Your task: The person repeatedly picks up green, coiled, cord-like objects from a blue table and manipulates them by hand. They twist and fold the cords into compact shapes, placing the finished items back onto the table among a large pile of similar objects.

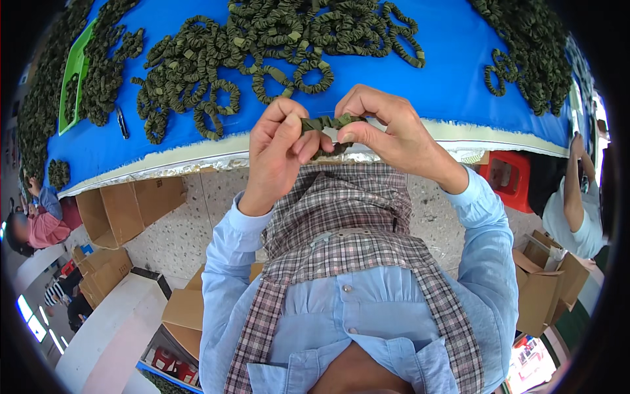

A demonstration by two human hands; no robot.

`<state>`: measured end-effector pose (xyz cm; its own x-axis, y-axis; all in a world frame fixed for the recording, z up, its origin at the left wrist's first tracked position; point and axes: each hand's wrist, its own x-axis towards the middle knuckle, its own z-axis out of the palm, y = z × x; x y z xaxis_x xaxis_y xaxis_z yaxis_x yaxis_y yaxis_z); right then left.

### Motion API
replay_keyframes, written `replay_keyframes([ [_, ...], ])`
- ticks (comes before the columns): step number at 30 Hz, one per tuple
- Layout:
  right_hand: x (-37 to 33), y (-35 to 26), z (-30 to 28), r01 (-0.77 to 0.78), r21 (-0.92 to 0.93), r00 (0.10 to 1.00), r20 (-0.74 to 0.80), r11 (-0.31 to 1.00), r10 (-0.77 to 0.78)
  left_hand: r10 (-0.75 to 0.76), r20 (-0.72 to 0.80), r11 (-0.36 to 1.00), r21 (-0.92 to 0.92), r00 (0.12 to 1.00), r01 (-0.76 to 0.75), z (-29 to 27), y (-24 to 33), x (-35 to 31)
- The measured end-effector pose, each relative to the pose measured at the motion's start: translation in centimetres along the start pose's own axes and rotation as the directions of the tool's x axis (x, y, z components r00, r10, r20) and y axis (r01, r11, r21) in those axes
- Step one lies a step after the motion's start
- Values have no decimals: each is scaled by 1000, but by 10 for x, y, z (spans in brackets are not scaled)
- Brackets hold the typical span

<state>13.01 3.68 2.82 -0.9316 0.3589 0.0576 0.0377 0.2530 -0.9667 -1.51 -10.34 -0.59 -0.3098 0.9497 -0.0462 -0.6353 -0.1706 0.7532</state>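
Between my two hands is a dark green fabric scrunchie (pixel 323 123), held just above the near edge of the blue-covered table. My left hand (pixel 277 148) pinches one side of it between thumb and fingers. On the other side, my right hand (pixel 387 125) grips the band with thumb and forefinger. The stretch between them is pulled fairly straight, and the lower part of the loop hangs under my fingers, partly hidden. Beyond my hands lies a large pile of matching scrunchies (pixel 262 39), with a few loose ones close to the near side.
A green tray (pixel 71 85) stands at the far left beside more scrunchies, near a dark pen-like tool (pixel 122 123). Another heap (pixel 531 52) covers the right side. Cardboard boxes (pixel 141 203) and a red stool (pixel 508 178) are below the table. Other people sit at both sides.
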Motion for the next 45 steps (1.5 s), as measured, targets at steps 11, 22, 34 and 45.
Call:
replay_keyframes([
  [11, -9, -2, 3, -197, 472, 974, -8, 859, 228, -28, 39, 943, 333, 999, 13, 3, 13, 7],
  [22, -1, -5, 5, -124, 419, 967, -150, 900, 204, 57, -24, 925, 377, 998, -44, 13, -1, 15],
  [34, -5, 2, 9, -102, 112, 974, -192, 988, 122, 22, -48, 940, 340, 999, -4, 13, -3, 14],
  [45, 5, 5, 18, 81, 286, 943, -333, 955, 20, -38, 1, 994, 99, 999, 37, 7, -7, 11],
])
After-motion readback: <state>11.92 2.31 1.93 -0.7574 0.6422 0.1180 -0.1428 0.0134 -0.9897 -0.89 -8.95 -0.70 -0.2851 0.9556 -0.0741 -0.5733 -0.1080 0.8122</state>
